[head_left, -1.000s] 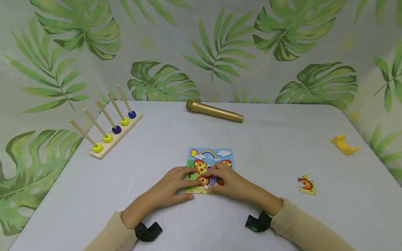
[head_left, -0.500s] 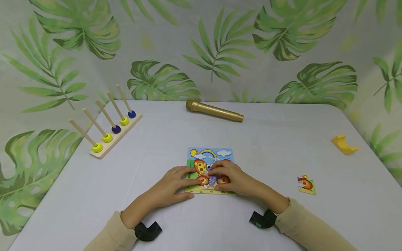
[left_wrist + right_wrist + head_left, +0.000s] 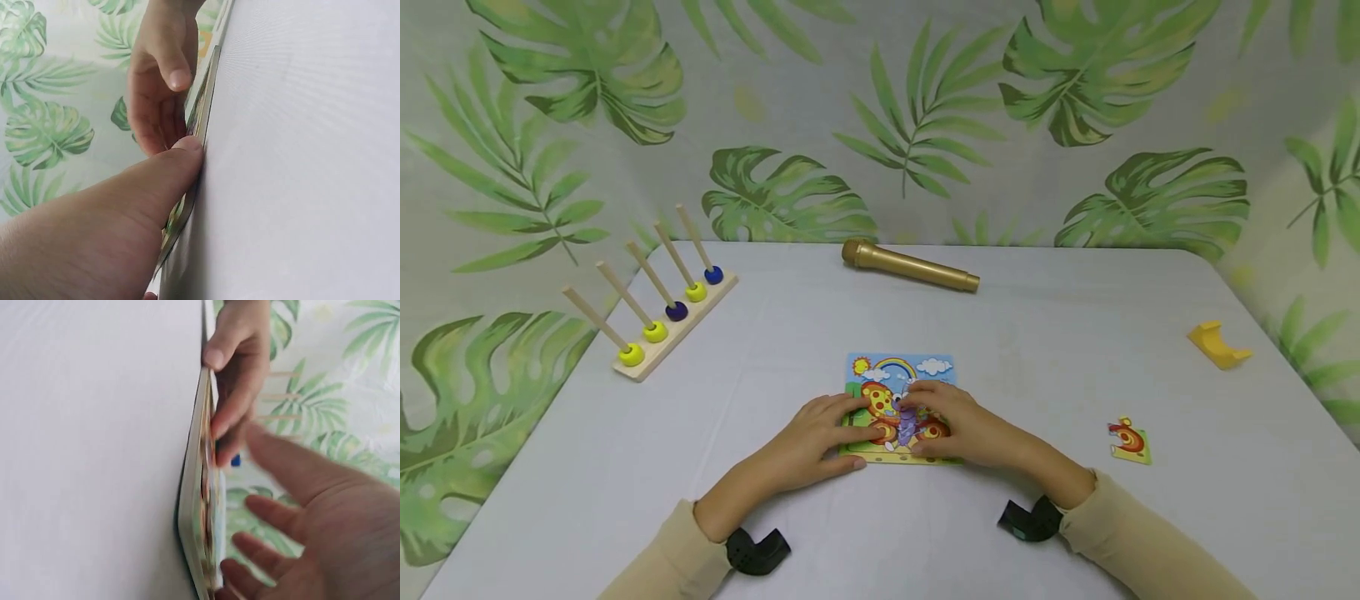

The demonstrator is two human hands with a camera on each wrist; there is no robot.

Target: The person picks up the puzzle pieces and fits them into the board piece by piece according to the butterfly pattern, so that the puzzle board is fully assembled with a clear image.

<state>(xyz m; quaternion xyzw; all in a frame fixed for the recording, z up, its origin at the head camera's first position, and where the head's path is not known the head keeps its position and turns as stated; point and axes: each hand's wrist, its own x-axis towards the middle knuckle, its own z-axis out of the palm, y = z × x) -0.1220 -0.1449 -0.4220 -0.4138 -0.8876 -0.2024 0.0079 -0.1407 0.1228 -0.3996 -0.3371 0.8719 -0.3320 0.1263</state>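
Observation:
A picture puzzle board [image 3: 862, 379] with a butterfly, a rainbow and a sun lies flat at the middle of the table. My left hand [image 3: 816, 442] rests at its left side, fairly straight fingers on the picture. In the left wrist view the left thumb [image 3: 178, 156] touches the board's edge. Over the right half of the board is my right hand [image 3: 966, 423], loosely bent and partly hiding the picture. The right wrist view shows the right hand [image 3: 325, 512] with spread fingers, holding nothing. One loose puzzle piece [image 3: 1131, 443], red and yellow-green, lies to the right.
A wooden peg stand [image 3: 677, 329] with yellow and blue beads stands at the left. Near the back edge lies a gold toy microphone [image 3: 912, 267]. A yellow curved block [image 3: 1218, 345] is at the far right. White cloth [image 3: 1052, 333] covers the table.
My right hand has moved a little to the right and its fingers have come off the butterfly's middle, so more of the picture shows. The left hand stays almost still.

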